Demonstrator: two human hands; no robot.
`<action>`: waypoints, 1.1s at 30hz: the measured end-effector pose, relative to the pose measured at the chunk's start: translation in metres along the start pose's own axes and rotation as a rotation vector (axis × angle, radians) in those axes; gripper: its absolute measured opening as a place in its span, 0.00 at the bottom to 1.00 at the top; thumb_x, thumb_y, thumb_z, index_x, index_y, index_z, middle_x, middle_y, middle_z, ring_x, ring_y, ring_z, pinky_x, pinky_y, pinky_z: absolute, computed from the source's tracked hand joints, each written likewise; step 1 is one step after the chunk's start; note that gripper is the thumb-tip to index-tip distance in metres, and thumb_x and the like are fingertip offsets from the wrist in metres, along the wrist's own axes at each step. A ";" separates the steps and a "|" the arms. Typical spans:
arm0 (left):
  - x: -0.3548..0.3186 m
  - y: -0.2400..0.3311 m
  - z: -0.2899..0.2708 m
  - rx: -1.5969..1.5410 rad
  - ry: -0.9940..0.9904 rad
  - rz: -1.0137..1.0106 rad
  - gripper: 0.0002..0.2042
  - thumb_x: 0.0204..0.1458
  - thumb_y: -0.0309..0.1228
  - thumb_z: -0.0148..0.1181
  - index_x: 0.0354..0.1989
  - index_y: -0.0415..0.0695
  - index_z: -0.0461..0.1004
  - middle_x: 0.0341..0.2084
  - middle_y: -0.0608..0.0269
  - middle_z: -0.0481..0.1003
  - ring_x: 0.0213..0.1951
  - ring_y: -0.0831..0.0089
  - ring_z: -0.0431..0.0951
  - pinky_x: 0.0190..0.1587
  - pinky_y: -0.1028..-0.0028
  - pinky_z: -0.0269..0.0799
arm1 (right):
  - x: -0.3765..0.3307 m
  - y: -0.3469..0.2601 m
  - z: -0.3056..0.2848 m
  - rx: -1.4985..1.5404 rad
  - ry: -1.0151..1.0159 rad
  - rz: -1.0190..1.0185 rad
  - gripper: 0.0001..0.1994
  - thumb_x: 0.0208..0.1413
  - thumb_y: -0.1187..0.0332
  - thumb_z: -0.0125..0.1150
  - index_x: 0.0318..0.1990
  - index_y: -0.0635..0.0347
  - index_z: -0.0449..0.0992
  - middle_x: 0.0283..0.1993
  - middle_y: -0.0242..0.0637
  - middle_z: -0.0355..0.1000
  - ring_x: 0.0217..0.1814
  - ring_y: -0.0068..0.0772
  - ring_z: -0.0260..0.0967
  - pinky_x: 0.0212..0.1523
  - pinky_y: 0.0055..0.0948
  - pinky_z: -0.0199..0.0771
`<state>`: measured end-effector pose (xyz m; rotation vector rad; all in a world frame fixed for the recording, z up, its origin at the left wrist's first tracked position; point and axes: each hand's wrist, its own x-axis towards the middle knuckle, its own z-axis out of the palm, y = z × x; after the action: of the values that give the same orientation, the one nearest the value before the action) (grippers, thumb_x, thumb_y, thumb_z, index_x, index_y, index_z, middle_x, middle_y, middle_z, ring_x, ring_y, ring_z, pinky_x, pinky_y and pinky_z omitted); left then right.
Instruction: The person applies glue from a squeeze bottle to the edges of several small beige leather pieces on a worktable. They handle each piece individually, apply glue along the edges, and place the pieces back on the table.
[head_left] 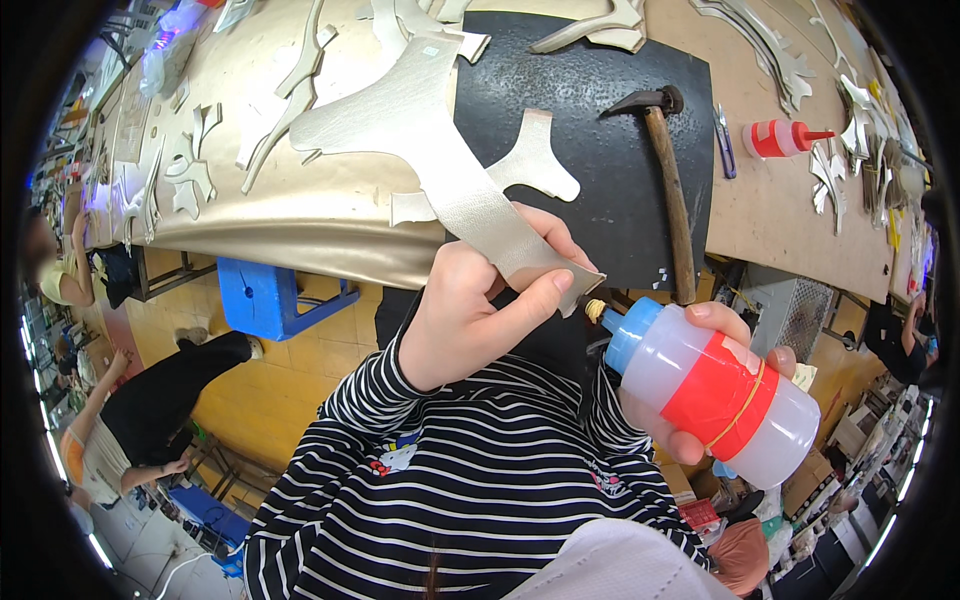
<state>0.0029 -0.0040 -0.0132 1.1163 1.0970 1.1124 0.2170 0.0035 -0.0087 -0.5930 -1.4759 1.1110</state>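
Observation:
My left hand [465,315] pinches the narrow end of a large pale metallic leather cut piece [380,115] between thumb and fingers. The wide part of that piece stretches away to the upper left, over the table. In my right hand [662,422] is a translucent squeeze bottle [775,435] with a blue cap, red tape and a rubber band around it. The bottle lies tilted, its nozzle [596,309] pointing left, close to the leather's end; whether they touch I cannot tell. Behind the held piece, a smaller leather piece [543,160] lies on a black mat [590,90].
A wooden-handled hammer [668,190] rests on the mat's right side. Further right are a utility knife [725,145] and a red-capped squeeze bottle [785,138]. Several leather strips [290,100] lie around the table. A blue stool [250,298] stands at left, with other people [150,430] beyond.

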 end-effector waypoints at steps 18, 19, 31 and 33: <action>-0.001 0.000 -0.001 0.013 0.022 0.001 0.09 0.53 0.24 0.53 0.41 0.38 0.64 0.35 0.48 0.75 0.37 0.72 0.77 0.37 0.78 0.73 | 0.001 -0.001 -0.018 0.061 -0.210 0.054 0.49 0.34 0.52 0.76 0.58 0.51 0.43 0.54 0.51 0.64 0.51 0.38 0.68 0.49 0.23 0.67; -0.001 0.000 -0.001 0.005 0.025 -0.005 0.09 0.53 0.24 0.53 0.41 0.38 0.64 0.35 0.48 0.75 0.37 0.72 0.77 0.36 0.79 0.73 | 0.002 -0.001 -0.016 0.060 -0.193 0.051 0.49 0.36 0.51 0.74 0.58 0.53 0.43 0.52 0.52 0.64 0.49 0.41 0.68 0.46 0.24 0.70; -0.001 0.000 0.000 -0.001 0.053 0.005 0.08 0.53 0.23 0.53 0.41 0.39 0.64 0.35 0.50 0.76 0.29 0.80 0.74 0.30 0.83 0.69 | -0.001 -0.007 -0.018 0.111 -0.195 0.152 0.51 0.28 0.57 0.80 0.57 0.44 0.46 0.58 0.45 0.62 0.54 0.32 0.66 0.57 0.23 0.61; 0.000 0.000 0.000 -0.009 0.063 0.003 0.08 0.53 0.23 0.53 0.41 0.40 0.64 0.35 0.50 0.76 0.28 0.81 0.73 0.29 0.84 0.69 | 0.003 -0.012 -0.023 0.077 -0.252 0.181 0.50 0.30 0.56 0.78 0.58 0.46 0.45 0.56 0.48 0.62 0.53 0.36 0.67 0.54 0.25 0.64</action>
<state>0.0027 -0.0044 -0.0132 1.0824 1.1387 1.1602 0.2402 0.0081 0.0012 -0.5562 -1.6084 1.4191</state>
